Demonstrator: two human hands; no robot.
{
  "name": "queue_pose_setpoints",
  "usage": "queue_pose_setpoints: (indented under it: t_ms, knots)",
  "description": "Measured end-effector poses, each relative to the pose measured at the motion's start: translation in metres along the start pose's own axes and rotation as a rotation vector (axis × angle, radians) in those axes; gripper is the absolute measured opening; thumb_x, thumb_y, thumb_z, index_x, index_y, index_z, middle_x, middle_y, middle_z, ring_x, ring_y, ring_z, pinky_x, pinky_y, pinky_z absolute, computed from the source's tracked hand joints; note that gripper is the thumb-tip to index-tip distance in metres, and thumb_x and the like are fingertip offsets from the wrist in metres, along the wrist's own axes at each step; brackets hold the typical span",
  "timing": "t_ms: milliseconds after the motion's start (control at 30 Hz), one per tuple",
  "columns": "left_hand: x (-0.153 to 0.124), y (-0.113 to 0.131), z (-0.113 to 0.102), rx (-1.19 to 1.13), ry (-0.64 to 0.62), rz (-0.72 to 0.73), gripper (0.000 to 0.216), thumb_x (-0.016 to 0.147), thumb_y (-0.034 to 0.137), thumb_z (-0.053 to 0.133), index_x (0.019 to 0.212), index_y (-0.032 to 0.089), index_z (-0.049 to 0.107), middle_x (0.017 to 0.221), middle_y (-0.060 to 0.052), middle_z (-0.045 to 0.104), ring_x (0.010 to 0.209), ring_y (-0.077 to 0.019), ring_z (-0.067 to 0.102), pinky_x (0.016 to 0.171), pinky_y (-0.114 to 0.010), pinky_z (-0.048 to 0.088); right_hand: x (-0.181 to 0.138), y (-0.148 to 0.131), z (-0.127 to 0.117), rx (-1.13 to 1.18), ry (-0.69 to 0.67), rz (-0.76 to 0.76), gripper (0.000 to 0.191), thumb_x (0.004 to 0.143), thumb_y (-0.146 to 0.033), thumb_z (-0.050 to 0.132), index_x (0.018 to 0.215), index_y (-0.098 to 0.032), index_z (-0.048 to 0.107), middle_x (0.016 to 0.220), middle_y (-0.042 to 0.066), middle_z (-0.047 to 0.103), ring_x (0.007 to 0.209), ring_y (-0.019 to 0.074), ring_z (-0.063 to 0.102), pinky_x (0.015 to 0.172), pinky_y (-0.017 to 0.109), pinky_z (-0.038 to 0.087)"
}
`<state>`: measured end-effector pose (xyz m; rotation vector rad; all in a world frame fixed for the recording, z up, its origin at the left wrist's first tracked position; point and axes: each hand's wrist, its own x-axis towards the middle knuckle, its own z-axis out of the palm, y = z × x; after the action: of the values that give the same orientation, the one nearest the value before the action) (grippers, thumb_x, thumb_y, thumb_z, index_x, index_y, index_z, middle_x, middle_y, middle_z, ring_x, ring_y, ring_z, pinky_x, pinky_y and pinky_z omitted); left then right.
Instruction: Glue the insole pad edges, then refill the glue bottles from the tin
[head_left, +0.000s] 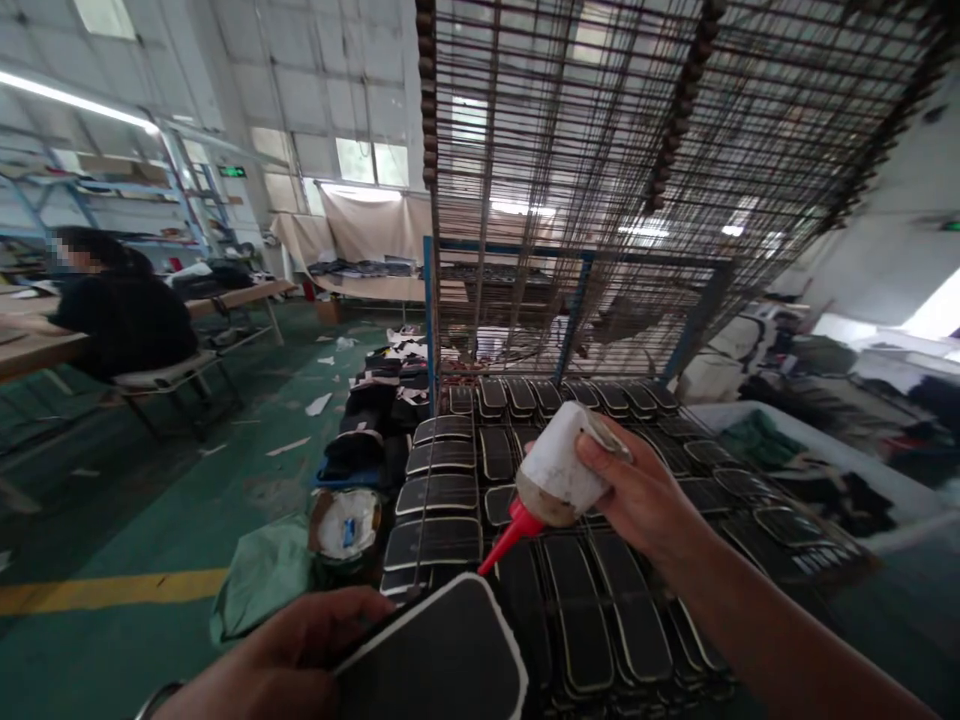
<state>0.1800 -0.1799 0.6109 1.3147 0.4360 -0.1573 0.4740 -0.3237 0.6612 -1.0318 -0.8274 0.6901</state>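
At four o'clock, the right hand (645,495) is gripping a smudged white plastic squeeze bottle with a red cone nozzle (559,465), its fingers clamped around the body. The bottle is tilting nozzle-down toward seven o'clock — presumably so that its contents run to the tip and the thin spout can follow a narrow edge.

At six o'clock, a flat black panel with rounded corners and a white line along its rim (442,665) is lying in the left hand (292,650), whose fingers are clamping its left edge (the grip underneath is hidden). That hold is seemingly leaving the face and far rim free. The red tip is standing right at the panel's upper corner; whether it is touching, I cannot tell.

Beyond, from four to six o'clock, dark rounded panels with pale outlines (570,600) are lying in rows, perhaps spread to keep their edges clear. Rust-brown wire-mesh racks (570,130) are slanting overhead from twelve to two — probably raised to open access below.
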Motion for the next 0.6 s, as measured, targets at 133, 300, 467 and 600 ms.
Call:
queue_pose_setpoints:
  t_ms: [133,300,467,600]
  knots:
    - [-0.001,0.007,0.0,-0.018,-0.07,0.046,0.052,0.065,0.013,0.056,0.114,0.027,0.062,0.114,-0.004,0.07,0.102,-0.0267,0.065,0.087,-0.039,0.049,0.001,0.0,0.003,-0.002,-0.046,-0.017,0.039,0.067,-0.042,0.084,0.095,-0.02,0.067,0.084,0.005,0.068,0.075,0.0222,0.063,0.068,0.032,0.052]
    - [-0.002,0.006,-0.005,-0.052,-0.072,0.043,0.051,0.066,0.011,0.058,0.114,0.027,0.063,0.115,-0.004,0.07,0.101,-0.0267,0.066,0.085,-0.036,0.05,0.0,0.003,0.006,0.022,-0.118,-0.02,0.032,0.072,-0.037,0.081,0.096,-0.021,0.067,0.084,0.004,0.068,0.076,0.0208,0.063,0.071,0.031,0.051]
    - [-0.002,0.003,-0.01,-0.072,-0.043,0.03,0.05,0.067,0.01,0.057,0.113,0.026,0.065,0.113,-0.005,0.071,0.099,-0.026,0.067,0.081,-0.033,0.05,0.0,0.008,0.007,0.003,-0.096,-0.035,0.032,0.073,-0.037,0.08,0.098,-0.021,0.067,0.084,0.003,0.068,0.074,0.0192,0.062,0.069,0.029,0.051]
    - [0.0,-0.006,-0.018,-0.095,-0.042,0.043,0.049,0.065,0.012,0.058,0.111,0.027,0.066,0.11,-0.004,0.072,0.096,-0.028,0.067,0.08,-0.035,0.052,-0.002,0.009,0.007,0.018,-0.136,-0.03,0.031,0.076,-0.035,0.078,0.101,-0.021,0.065,0.089,0.006,0.07,0.08,0.0234,0.065,0.073,0.034,0.052]
